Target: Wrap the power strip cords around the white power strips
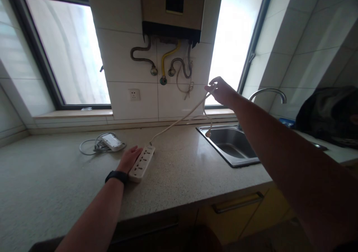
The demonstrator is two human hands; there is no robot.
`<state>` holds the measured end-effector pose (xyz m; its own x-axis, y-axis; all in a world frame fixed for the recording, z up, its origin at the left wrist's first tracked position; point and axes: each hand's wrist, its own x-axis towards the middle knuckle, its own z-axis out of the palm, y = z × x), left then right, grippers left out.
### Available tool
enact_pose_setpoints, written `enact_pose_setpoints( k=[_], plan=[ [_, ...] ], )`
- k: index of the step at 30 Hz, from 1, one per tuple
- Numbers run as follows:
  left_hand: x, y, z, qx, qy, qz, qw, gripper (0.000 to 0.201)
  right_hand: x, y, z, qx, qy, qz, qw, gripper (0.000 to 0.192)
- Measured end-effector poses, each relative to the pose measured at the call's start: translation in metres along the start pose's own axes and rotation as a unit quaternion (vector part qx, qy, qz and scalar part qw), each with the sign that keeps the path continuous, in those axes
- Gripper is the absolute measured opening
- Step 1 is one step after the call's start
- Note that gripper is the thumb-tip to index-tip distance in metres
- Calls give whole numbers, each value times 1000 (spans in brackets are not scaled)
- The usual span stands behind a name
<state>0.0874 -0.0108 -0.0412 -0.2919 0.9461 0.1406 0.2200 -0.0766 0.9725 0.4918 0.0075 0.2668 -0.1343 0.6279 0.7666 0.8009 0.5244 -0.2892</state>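
A white power strip (142, 161) lies on the speckled countertop (56, 177). My left hand (130, 158), with a black band on the wrist, rests flat against the strip's left side. Its white cord (179, 120) rises from the strip's far end up to my right hand (220, 90), which is raised near the window and pinches the cord. The cord's plug end (208, 133) dangles below that hand, over the sink's edge.
A steel sink (232, 144) with a curved tap (265, 92) sits to the right. A second white strip with coiled cable (107, 143) lies at the back left. A wall socket (134, 94) and a water heater with pipes (172, 9) are on the tiled wall. Dark cloth (330, 114) lies far right.
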Motion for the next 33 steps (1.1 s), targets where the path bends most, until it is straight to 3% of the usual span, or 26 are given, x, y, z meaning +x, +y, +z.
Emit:
enact_pose_setpoints(
  k=[2, 4, 6, 7, 10, 11, 14, 17, 23, 26, 29, 33],
  plan=[
    [0, 1, -1, 18, -2, 37, 999, 59, -2, -9, 9, 13, -19, -1, 1000, 23],
    [-8, 10, -2, 80, 8, 124, 989, 57, -3, -18, 15, 17, -32, -20, 999, 30],
    [-22, 24, -2, 178, 49, 236, 954, 45, -6, -29, 20, 11, -43, -36, 998, 36],
    [-32, 31, 0, 209, 87, 288, 931, 39, -8, -35, 21, 6, -48, -41, 998, 38],
    [-68, 51, 11, 223, 287, 371, 854, 28, -16, -56, 20, -22, -56, -61, 996, 33],
    [-80, 55, 18, 225, 299, 410, 832, 25, -20, -63, 19, -38, -58, -67, 995, 28],
    [-117, 67, 44, 250, 156, 527, 797, 22, -29, -80, 12, -85, -56, -81, 991, 18],
    [-140, 81, 72, 260, 27, 507, 822, 25, -34, -92, 4, -112, -53, -102, 987, 24],
    [-139, 110, 115, 141, -29, 376, 915, 90, -33, -109, -7, -110, -44, -128, 985, 38],
    [-137, 115, 133, 39, -103, 307, 945, 108, -31, -113, -8, -53, -77, -112, 989, 38],
    [-140, 116, 145, -6, -175, 248, 953, 88, -31, -116, -4, -1, -119, -63, 991, 40],
    [-148, 120, 147, 37, -174, 204, 963, 55, -32, -114, 5, 18, -134, 15, 991, 42]
  ],
)
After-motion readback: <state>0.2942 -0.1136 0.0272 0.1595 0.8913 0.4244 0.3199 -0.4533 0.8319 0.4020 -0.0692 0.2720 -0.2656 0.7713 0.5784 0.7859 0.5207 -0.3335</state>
